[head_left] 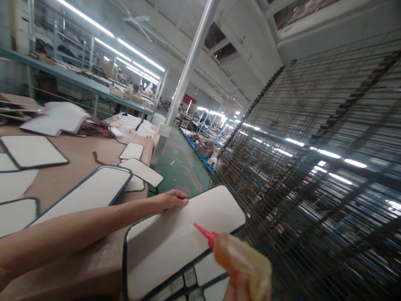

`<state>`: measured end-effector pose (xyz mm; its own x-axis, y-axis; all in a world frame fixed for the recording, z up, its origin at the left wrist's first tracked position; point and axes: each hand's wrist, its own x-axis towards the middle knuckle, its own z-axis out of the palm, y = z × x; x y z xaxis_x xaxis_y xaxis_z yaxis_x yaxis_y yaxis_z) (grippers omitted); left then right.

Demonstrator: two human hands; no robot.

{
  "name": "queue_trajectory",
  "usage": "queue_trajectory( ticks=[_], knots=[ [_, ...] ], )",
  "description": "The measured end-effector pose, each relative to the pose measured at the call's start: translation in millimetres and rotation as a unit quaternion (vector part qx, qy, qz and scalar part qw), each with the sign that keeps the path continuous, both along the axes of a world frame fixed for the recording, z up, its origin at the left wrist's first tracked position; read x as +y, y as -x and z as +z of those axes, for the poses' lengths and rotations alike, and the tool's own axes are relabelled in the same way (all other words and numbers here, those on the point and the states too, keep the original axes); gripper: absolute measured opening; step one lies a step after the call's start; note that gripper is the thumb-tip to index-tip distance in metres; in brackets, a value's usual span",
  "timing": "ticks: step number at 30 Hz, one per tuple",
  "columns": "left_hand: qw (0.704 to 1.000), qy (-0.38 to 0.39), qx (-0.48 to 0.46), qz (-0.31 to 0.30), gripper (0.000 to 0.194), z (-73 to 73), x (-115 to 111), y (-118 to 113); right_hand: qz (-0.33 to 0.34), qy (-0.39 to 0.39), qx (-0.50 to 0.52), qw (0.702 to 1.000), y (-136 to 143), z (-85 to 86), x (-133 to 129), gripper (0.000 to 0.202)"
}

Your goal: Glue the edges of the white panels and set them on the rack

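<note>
**White, dark-edged, rounded rectangular panel held at right edge of brown tabletop**

Left hand clamped on the panel's far long edge. Right hand, apart from the left, wrapped around a translucent amber plastic bottle; its tapered red nozzle points toward the panel's face, contact cannot be told. Smaller white panels lie near the tabletop's right edge. Dark wire rack beyond.

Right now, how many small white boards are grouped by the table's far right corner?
3: a back board, a middle board nearer the camera, and a lower board partly covered by the middle one. More may be hidden underneath.
</note>
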<state>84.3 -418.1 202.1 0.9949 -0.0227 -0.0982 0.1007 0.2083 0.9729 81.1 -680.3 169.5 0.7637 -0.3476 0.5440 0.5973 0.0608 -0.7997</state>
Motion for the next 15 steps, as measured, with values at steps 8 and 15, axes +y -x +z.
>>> queue_trajectory(
  ticks=[8,15],
  knots=[
    [1.0,0.002,0.013,-0.001,0.041,-3.5,-8.2,-2.6,0.002,-0.128,0.032,0.991,-16.1,-11.1,10.1,0.057],
    [0.997,-0.071,-0.002,0.02,0.039,-8.5,-2.7,-7.1,0.078,-0.136,0.046,0.987,4.2,-17.0,28.0,0.064]
  ],
)
